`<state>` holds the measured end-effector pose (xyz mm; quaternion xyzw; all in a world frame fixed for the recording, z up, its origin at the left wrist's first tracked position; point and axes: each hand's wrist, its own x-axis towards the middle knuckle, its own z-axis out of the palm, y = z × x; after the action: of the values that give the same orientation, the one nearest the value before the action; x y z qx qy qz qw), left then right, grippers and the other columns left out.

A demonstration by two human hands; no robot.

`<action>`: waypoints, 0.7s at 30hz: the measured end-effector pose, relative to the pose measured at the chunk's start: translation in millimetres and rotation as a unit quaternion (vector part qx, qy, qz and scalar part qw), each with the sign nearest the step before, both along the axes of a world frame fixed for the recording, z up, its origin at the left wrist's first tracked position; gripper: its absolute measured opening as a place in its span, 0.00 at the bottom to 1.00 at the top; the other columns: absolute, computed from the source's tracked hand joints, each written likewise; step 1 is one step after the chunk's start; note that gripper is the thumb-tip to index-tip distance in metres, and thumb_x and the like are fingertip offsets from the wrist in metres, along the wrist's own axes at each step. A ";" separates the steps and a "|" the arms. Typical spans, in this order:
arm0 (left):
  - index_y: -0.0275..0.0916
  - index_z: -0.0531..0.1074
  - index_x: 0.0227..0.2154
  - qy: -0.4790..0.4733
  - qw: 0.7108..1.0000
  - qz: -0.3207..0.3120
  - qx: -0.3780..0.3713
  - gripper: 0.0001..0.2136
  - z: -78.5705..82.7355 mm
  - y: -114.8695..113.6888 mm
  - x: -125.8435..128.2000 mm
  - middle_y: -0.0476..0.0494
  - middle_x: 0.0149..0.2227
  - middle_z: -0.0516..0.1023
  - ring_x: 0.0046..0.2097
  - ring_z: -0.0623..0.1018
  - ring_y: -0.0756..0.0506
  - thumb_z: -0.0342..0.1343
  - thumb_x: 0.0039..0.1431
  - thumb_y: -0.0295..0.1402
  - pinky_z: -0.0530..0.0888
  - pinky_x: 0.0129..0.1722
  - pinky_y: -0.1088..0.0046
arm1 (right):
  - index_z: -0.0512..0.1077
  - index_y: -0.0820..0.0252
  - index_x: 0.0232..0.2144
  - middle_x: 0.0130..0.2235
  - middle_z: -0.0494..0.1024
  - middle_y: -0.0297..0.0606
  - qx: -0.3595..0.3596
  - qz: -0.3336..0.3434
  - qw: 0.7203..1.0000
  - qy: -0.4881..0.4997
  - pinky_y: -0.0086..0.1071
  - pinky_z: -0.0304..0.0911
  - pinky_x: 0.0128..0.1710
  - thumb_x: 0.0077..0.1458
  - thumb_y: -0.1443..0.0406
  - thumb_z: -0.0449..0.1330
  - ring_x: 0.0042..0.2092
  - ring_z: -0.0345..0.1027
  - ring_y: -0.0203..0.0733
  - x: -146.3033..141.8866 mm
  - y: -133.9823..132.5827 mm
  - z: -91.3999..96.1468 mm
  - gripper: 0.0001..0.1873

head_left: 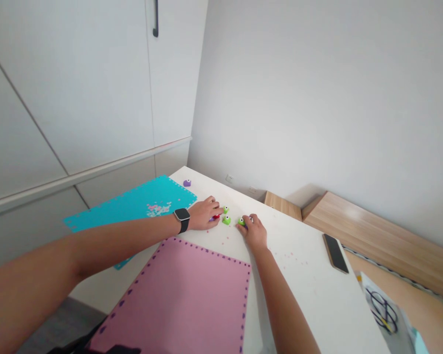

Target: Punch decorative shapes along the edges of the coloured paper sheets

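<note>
Fingers (214, 203) of the left hand (201, 216) arch down over a small red-and-purple piece (216, 217), and they hide so much of it that I cannot tell whether they pinch it or merely rest on it. Opposite, the right hand (257, 233) curls its thumb and fingers about a small green figure with a round white eye (241, 221); what looks like another white eye (251, 219) peeks from under those fingers, and how firmly they grip is unclear. Between the hands, a farther green figure (226, 209) and a nearer green figure (226, 220) sit close together on the smooth white tabletop (299, 290). Pieces this little probably handle best with a light fingertip pinch low on the sides, wrists lifted so neither palm sweeps the pair between. Behind the hands runs the table's far edge, so pushing outward seems riskier than drawing inward; a small purple figure (187, 183) sits near the far corner. Nearest the body lies a pink rectangular sheet with a purple-dotted border (192, 295), its corner just beside the right forearm, while a turquoise sheet scattered with pale flakes (133, 199) lies beneath the left. Sideways room looks widest between the right forearm and a black phone (335, 253) near the right edge.
</note>
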<state>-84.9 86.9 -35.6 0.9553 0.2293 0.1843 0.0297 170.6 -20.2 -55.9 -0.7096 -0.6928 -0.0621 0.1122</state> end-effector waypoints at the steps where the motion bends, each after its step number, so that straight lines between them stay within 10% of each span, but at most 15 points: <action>1: 0.42 0.74 0.47 -0.003 1.000 0.002 -0.002 0.13 -0.4 0.0 0.3 0.36 0.43 0.74 0.52 0.67 0.35 0.50 0.64 0.38 0.68 0.48 0.58 | 0.71 0.48 0.55 0.54 0.70 0.43 0.000 -0.003 1.000 0.000 0.34 0.64 0.45 0.68 0.48 0.52 0.51 0.68 0.47 -0.1 0.1 -0.2 0.21; 21: 0.42 0.75 0.43 -0.004 1.000 0.031 -0.004 0.13 -5.9 1.1 0.7 0.37 0.39 0.75 0.47 0.70 0.36 0.50 0.65 0.43 0.70 0.46 0.59 | 0.70 0.48 0.55 0.52 0.71 0.42 -0.009 -0.096 0.995 -0.035 0.34 0.63 0.42 0.66 0.48 0.55 0.48 0.70 0.47 49.7 9.0 14.0 0.21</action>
<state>-84.2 88.0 -41.5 0.9470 0.2590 0.1880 0.0283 220.3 -11.2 -41.9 -0.7714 -0.6252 -0.0914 0.0753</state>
